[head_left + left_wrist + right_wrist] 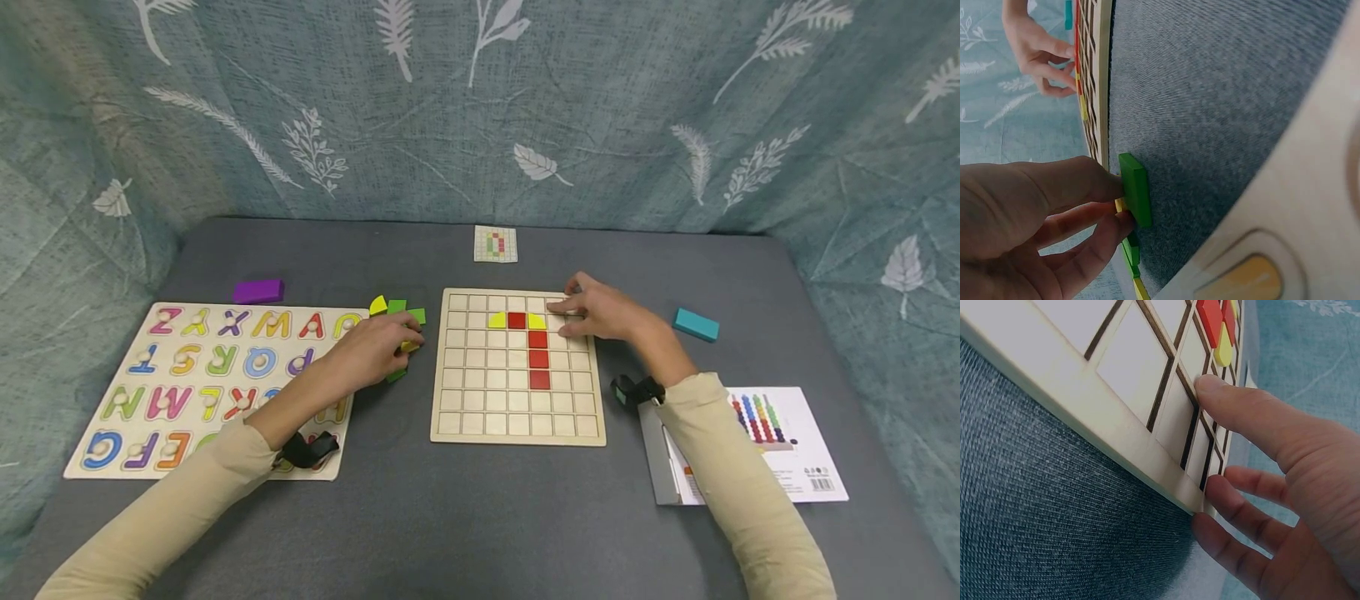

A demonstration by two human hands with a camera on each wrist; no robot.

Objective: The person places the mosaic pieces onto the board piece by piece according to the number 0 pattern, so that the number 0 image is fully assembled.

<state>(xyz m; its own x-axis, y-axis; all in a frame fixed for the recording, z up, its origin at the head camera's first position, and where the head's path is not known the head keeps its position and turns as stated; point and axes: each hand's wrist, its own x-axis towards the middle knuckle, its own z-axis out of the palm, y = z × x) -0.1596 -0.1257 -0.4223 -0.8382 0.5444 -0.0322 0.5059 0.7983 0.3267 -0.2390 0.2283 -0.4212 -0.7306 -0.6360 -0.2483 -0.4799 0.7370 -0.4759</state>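
Note:
A pale wooden grid board (519, 429) lies mid-table. On it, red squares (538, 359) run down a column, with another red square and yellow rounded pieces (497, 320) along a row above. My left hand (369, 350) bends its fingers over a small pile of green and yellow pieces left of the board. In the left wrist view, thumb and fingertips come together beside a green block (1135, 190), around a mostly hidden yellow bit; whether they grip it is unclear. My right hand (603, 310) is over the board's upper right corner, thumb and fingers apart, nothing between them.
An alphabet peg board (97, 417) lies at left under my left forearm, with a purple block (258, 292) behind it. A pattern card (495, 244) sits beyond the grid board. At right are a teal block (696, 325) and a white box (813, 450).

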